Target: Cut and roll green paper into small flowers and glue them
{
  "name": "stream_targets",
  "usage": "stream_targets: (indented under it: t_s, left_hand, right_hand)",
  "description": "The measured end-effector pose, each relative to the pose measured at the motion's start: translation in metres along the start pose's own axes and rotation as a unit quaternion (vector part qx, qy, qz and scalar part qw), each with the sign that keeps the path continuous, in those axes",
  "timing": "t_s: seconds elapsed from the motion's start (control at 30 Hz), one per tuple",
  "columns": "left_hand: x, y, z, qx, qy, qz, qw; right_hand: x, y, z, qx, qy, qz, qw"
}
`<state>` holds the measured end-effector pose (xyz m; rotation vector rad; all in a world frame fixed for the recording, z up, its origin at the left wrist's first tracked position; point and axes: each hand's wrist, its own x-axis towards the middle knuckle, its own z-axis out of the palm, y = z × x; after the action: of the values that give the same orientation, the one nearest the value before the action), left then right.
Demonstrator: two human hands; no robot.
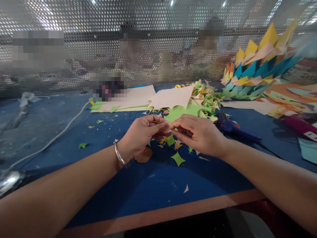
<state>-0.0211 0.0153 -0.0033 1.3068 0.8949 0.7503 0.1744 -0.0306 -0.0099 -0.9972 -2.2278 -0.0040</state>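
Over the middle of the blue table (pixel 119 195), my left hand (pixel 146 134) pinches a small pale paper piece (pixel 166 127) between thumb and fingers. From the other side, my right hand (pixel 199 134) grips the same piece's edge with its fingertips. Fingers cover much of the piece, so its full outline is hidden. Under my left hand lies a brownish round piece (pixel 144 155). Green paper scraps (pixel 178 159) with pointed corners are scattered beneath my hands. Just behind them are a green sheet (pixel 182 112) and a pale sheet with scalloped cut edges (pixel 172 97).
A heap of curled paper pieces (pixel 206 99) sits behind my right hand. Right of it lie a blue glue gun (pixel 239 130) and a layered paper construction (pixel 257 71). A white cord (pixel 61 133) crosses the left side. Perforated metal (pixel 158 39) stands at the back.
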Motion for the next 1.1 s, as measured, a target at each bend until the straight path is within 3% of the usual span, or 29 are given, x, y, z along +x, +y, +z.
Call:
stream_targets:
  t_s: [0.13, 0.3, 0.47, 0.77, 1.1]
  left_hand:
    - [-0.0017, 0.0004, 0.0018, -0.010, -0.013, -0.006, 1.000]
    - [-0.0028, 0.0013, 0.0037, -0.034, -0.049, -0.032, 0.998]
    - [-0.0060, 0.0006, 0.0047, -0.017, -0.073, -0.013, 0.997]
    - [-0.0079, -0.0034, 0.0074, 0.113, -0.057, 0.077, 0.989]
    - [-0.0083, -0.0028, 0.0079, 0.124, -0.039, 0.061, 0.990]
  right_hand:
    - [0.0012, -0.0004, -0.0009, 0.022, 0.004, 0.008, 1.000]
    - [0.0023, -0.0004, -0.0018, 0.060, 0.005, 0.081, 0.995]
    - [0.0028, 0.0011, -0.0024, 0.084, 0.001, 0.112, 0.990]
    - [0.0029, -0.0016, -0.0015, 0.089, 0.002, 0.123, 0.988]
    - [0.0022, -0.0008, -0.0009, 0.089, 0.008, 0.115, 0.989]
